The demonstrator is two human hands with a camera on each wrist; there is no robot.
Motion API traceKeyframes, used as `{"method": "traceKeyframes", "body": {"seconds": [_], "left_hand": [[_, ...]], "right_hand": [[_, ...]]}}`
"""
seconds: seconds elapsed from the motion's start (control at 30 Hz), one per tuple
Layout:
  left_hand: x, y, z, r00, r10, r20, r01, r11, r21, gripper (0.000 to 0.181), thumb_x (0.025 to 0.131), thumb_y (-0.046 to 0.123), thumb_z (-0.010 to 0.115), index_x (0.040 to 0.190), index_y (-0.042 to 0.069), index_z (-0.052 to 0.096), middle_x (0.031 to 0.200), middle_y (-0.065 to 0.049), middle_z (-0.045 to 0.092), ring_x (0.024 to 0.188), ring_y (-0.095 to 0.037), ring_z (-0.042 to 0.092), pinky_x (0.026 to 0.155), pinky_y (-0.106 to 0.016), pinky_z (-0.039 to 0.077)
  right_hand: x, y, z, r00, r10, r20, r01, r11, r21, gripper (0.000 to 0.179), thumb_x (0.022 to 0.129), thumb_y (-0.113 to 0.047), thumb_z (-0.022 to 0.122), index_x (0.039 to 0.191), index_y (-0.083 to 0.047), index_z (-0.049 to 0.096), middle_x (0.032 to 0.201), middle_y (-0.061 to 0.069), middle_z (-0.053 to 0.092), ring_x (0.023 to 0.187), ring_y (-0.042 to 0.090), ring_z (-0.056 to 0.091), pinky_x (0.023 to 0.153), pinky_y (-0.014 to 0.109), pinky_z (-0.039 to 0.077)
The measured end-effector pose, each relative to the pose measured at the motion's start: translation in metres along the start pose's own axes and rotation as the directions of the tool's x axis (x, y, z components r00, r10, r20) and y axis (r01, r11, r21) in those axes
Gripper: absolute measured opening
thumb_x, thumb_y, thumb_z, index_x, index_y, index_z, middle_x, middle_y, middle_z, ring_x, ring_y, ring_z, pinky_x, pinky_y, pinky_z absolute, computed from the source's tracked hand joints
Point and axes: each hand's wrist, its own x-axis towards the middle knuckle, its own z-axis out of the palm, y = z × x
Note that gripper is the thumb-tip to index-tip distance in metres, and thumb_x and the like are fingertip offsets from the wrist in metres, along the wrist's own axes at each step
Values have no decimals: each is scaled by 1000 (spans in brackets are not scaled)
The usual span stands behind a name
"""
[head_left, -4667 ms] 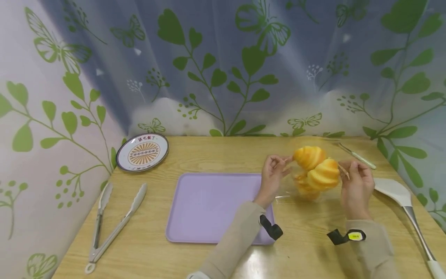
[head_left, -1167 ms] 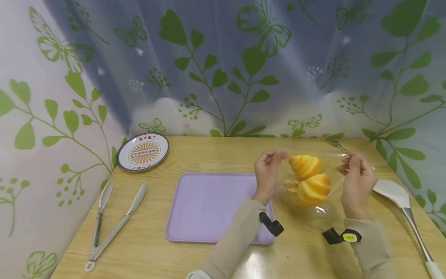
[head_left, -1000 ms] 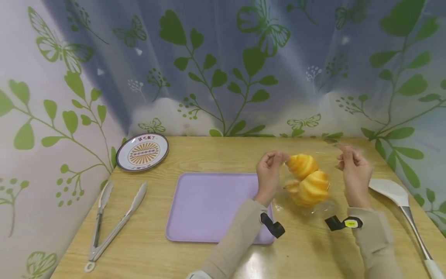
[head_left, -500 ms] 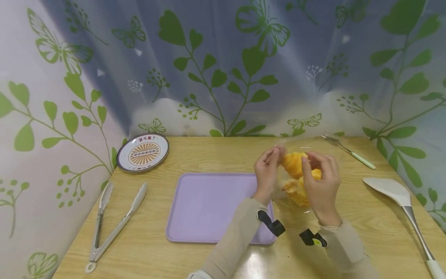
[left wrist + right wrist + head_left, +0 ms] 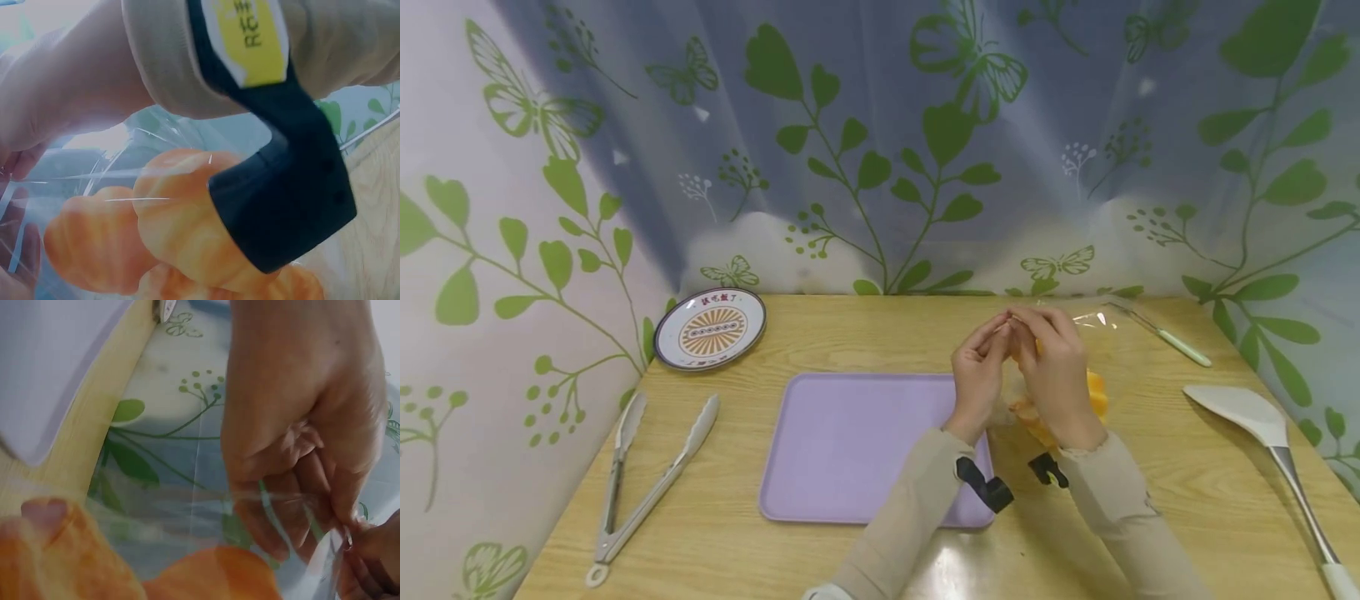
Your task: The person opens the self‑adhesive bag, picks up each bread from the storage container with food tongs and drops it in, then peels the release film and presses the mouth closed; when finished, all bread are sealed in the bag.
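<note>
My left hand (image 5: 976, 385) and right hand (image 5: 1062, 379) meet above the table, right of the tray. Their fingertips come together at the upper edge of a clear plastic bag (image 5: 1093, 321), pinching its film. Several orange-yellow, ridged bread rolls (image 5: 1097, 396) lie inside the bag, mostly covered by my right hand in the head view. The left wrist view shows the rolls (image 5: 181, 225) clustered under the shiny film. In the right wrist view, rolls (image 5: 69, 556) fill the lower left, with film stretched up to the fingertips.
A purple tray (image 5: 857, 450) lies left of the bag, partly under my left forearm. Metal tongs (image 5: 647, 508) lie spread at the left, below a round patterned plate (image 5: 711, 329). On the right are a green-handled fork (image 5: 1180, 343) and a white-headed spatula (image 5: 1243, 412).
My right hand has left the bag's right side and moved left to meet my left hand at the upper left edge. The left hand has stayed nearly in place.
</note>
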Motion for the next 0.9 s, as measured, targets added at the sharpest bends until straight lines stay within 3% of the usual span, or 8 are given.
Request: {"method": "traceKeyframes", "body": {"seconds": [0.2,0.47,0.57,0.7,0.9], "left_hand": [[-2,3,1,1000,4,15,-4,1000,25,27,96,3,58,118,-10,64,109,-32,66,102,-41,67,83,-25,57],[-3,4,0,997,45,61,-45,999,13,29,97,5,58,121,-9,61,120,-26,63,108,-43,63,85,-24,56],[-3,4,-1,996,61,64,-62,998,6,28,96,5,58,119,-10,63,119,-27,63,108,-42,63,84,-22,56],[-3,3,-1,996,58,65,-59,998,10,27,96,7,59,116,-11,65,115,-29,65,107,-40,65,82,-20,56],[-2,4,-2,999,32,39,-33,999,18,26,97,8,58,115,-9,67,110,-30,67,100,-35,69,78,-18,55]], "right_hand": [[-1,7,0,996,-86,-4,86,993,-79,15,86,7,66,100,8,69,91,21,63,85,34,61,78,39,53],[3,14,7,976,-216,-2,213,964,-158,9,84,15,63,93,13,60,84,24,56,78,38,54,69,44,51],[4,17,8,977,-207,39,211,964,-161,5,88,13,57,93,14,55,85,26,51,78,38,52,68,44,50],[3,20,10,987,-150,53,154,984,-93,8,95,7,48,93,14,50,87,28,47,80,38,49,67,45,48],[-2,21,10,995,-88,41,88,996,-1,3,92,13,49,94,13,51,91,27,49,85,37,50,71,43,47]]}}
